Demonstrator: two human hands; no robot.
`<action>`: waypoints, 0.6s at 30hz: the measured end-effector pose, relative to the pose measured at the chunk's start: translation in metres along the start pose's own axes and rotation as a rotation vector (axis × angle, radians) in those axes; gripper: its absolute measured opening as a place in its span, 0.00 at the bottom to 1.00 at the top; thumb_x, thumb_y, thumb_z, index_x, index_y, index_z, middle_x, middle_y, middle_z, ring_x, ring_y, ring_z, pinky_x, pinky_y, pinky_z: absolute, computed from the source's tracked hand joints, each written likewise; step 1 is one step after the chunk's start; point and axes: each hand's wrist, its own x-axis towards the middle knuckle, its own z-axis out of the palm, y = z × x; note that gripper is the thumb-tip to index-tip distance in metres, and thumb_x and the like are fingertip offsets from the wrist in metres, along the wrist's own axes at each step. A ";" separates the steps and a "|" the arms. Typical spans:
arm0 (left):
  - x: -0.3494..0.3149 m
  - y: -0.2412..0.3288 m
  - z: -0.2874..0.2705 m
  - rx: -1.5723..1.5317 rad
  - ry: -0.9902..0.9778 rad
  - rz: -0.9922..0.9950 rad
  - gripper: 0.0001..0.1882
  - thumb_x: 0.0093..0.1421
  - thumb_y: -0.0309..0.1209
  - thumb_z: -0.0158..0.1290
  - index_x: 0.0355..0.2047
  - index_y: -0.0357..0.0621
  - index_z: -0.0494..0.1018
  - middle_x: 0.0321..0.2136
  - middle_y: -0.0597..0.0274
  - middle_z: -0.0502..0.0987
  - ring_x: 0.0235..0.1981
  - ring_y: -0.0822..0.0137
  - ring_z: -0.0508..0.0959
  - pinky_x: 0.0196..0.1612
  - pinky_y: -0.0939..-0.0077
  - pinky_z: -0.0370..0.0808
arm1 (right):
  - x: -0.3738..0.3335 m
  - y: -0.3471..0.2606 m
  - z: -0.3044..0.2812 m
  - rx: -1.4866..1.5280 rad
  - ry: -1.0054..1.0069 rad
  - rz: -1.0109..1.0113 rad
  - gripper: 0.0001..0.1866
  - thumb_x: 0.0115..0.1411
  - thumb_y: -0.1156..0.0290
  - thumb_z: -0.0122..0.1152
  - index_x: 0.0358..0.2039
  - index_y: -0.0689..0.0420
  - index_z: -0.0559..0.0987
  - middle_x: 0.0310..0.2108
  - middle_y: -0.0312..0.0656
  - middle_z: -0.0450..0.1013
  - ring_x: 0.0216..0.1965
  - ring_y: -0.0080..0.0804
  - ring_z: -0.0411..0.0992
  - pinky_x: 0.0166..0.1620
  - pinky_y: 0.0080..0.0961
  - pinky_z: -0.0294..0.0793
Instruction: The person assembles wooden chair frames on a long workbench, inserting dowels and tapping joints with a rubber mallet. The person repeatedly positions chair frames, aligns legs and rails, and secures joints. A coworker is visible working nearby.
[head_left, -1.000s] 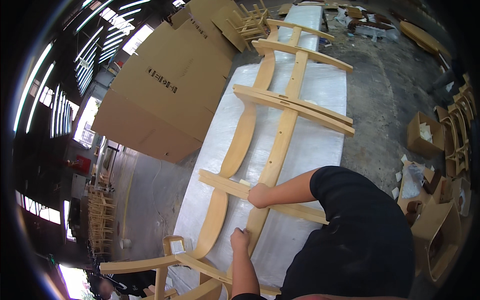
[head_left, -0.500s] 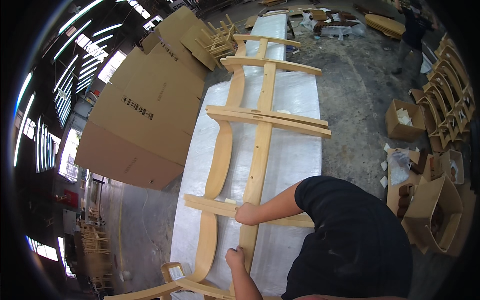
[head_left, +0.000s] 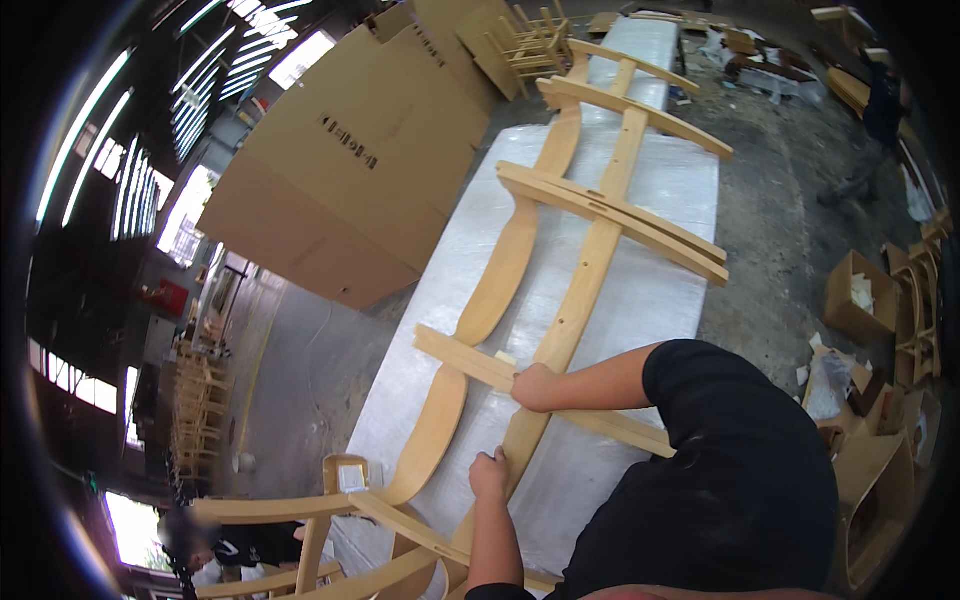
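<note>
A long pale wooden chair frame [head_left: 585, 265] lies flat on a table covered in white sheeting [head_left: 650, 290]. It has two curved side rails and several cross rails. My right hand [head_left: 535, 386] grips the near cross rail [head_left: 460, 358] where it meets the right-hand side rail. My left hand [head_left: 489, 473] is closed around that same side rail a little lower down, close to the frame's near end. My black sleeve and torso [head_left: 720, 470] fill the lower right.
Large flat cardboard boxes [head_left: 350, 170] lean left of the table. More wooden frame parts [head_left: 300, 515] sit at the near end, by another person's head at lower left. Open cartons [head_left: 860, 290] and scraps litter the concrete floor on the right. Stacked chairs [head_left: 525, 35] stand far back.
The view has swung, so the frame now sits further right and closer. Both hands keep their hold on the near cross rail and side rail.
</note>
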 end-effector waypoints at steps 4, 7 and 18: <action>0.000 -0.004 0.001 0.007 -0.027 0.033 0.19 0.63 0.41 0.56 0.38 0.32 0.77 0.37 0.36 0.81 0.42 0.39 0.81 0.47 0.50 0.77 | 0.000 0.002 0.004 0.058 0.001 0.020 0.07 0.55 0.72 0.60 0.30 0.58 0.85 0.31 0.47 0.81 0.33 0.43 0.82 0.31 0.40 0.79; 0.002 -0.005 0.004 0.007 0.006 0.112 0.17 0.62 0.39 0.56 0.37 0.33 0.76 0.37 0.37 0.80 0.42 0.39 0.80 0.47 0.49 0.76 | -0.001 -0.002 0.015 0.021 0.107 0.018 0.06 0.54 0.72 0.60 0.29 0.56 0.83 0.31 0.46 0.81 0.33 0.45 0.81 0.31 0.41 0.80; -0.023 -0.017 0.047 -0.164 0.445 0.163 0.17 0.66 0.41 0.51 0.46 0.41 0.76 0.42 0.53 0.81 0.46 0.52 0.78 0.55 0.50 0.65 | -0.002 -0.013 0.012 0.055 0.094 0.081 0.08 0.59 0.68 0.57 0.33 0.56 0.81 0.31 0.47 0.81 0.32 0.45 0.81 0.32 0.40 0.79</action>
